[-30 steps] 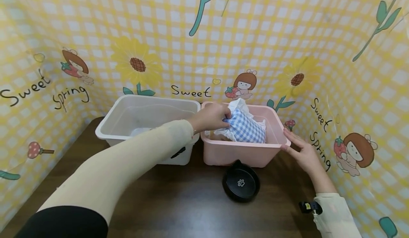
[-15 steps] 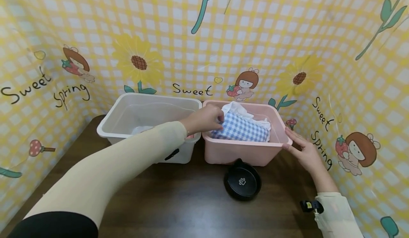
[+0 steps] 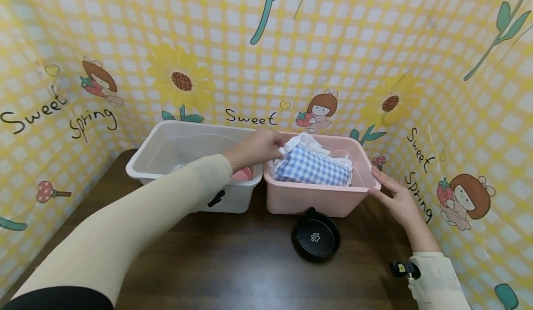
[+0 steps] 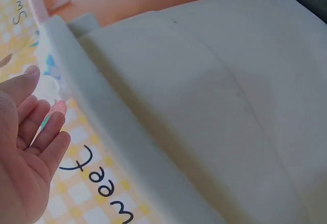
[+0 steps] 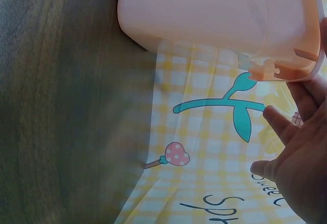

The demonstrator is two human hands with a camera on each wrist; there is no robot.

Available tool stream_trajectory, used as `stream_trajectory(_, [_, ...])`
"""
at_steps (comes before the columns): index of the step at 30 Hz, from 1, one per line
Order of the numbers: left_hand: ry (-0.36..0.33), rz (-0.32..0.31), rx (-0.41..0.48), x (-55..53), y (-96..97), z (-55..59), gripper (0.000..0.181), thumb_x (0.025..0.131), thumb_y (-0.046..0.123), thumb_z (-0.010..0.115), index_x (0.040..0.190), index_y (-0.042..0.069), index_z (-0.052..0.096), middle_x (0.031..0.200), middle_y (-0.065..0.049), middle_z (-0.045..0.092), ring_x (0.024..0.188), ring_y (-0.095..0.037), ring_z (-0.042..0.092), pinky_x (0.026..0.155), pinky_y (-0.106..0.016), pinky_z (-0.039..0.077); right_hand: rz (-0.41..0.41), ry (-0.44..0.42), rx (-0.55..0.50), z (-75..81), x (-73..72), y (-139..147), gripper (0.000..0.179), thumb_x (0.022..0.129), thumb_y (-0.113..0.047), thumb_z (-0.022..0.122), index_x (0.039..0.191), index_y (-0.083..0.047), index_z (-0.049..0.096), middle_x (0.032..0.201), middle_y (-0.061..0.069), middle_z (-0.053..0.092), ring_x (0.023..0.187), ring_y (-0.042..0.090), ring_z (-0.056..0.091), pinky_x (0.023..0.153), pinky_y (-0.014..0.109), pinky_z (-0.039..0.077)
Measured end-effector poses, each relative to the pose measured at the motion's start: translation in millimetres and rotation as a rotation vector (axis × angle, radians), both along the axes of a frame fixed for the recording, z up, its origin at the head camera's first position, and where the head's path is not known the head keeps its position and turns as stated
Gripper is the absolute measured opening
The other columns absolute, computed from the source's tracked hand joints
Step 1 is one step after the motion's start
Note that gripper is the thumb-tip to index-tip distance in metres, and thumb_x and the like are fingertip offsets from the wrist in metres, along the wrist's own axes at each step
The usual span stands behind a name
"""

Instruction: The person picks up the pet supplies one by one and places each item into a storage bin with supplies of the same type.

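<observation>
A blue-and-white checked, cushion-like cloth piece with white frilled edges lies in the pink bin. My left hand hovers over the meeting rims of the two bins, its fingertips right beside the frill in the head view. From the left wrist, that hand shows loosely bent fingers, the thumb apart from them and nothing between. My right hand rests against the right end of the pink bin, thumb at the front corner and extended fingers along the rim. In the right wrist view, the right hand's fingertips reach below the bin's rim.
A white bin stands directly left of the pink one, with a pink object inside near its right end. In front sits a shallow black bowl with a paw print. Yellow checked sheeting encloses the dark wooden table.
My left hand has let go of the checked cloth piece and drawn back left. The cloth piece has settled flatter in the pink bin. My right hand has stayed at the rim.
</observation>
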State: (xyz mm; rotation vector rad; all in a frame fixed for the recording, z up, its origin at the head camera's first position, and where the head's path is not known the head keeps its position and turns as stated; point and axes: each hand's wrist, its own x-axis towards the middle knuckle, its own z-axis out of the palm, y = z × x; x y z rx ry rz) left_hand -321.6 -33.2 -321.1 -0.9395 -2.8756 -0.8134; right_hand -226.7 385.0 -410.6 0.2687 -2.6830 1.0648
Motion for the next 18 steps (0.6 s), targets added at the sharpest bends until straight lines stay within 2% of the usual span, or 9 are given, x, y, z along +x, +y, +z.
stream_trajectory(5, [-0.023,0.003,0.033,7.8,-3.3,4.4,0.029,0.089,0.025,0.082,0.113,0.01,0.077,0.115,-0.005,0.074,0.108,-0.022,0.067,0.092,-0.038,0.057,0.005,-0.004,-0.001,-0.9,-0.3,1,0.059,0.097,-0.032,0.073,0.151,-0.027,0.051,0.159,0.002,0.043,0.15,0.034,0.034,0.115,0.066,0.028])
stream_trajectory(11, [0.01,-0.007,0.117,21.1,-8.4,5.0,0.033,0.088,0.028,0.083,0.115,0.009,0.074,0.117,-0.005,0.074,0.113,-0.024,0.066,0.097,-0.042,0.054,0.01,-0.007,-0.003,0.9,-2.7,3,0.06,0.096,-0.032,0.073,0.151,-0.028,0.051,0.159,0.004,0.043,0.149,0.042,0.033,0.114,0.07,0.026])
stream_trajectory(16, [-0.013,0.013,0.195,45.1,-8.6,3.4,0.038,0.088,0.033,0.083,0.118,0.011,0.073,0.117,0.0,0.071,0.11,-0.022,0.065,0.098,-0.042,0.053,0.015,-0.017,0.006,3.3,-3.0,3,0.06,0.096,-0.033,0.073,0.152,-0.027,0.051,0.16,0.005,0.042,0.15,0.041,0.032,0.115,0.069,0.026])
stream_trajectory(18, [-0.001,0.016,0.216,57.1,-5.6,3.9,0.038,0.087,0.034,0.084,0.116,0.011,0.074,0.116,0.002,0.072,0.111,-0.019,0.065,0.1,-0.041,0.053,0.015,-0.016,0.007,3.3,-1.9,4,0.06,0.096,-0.033,0.073,0.152,-0.027,0.051,0.16,0.005,0.043,0.15,0.041,0.033,0.115,0.068,0.027])
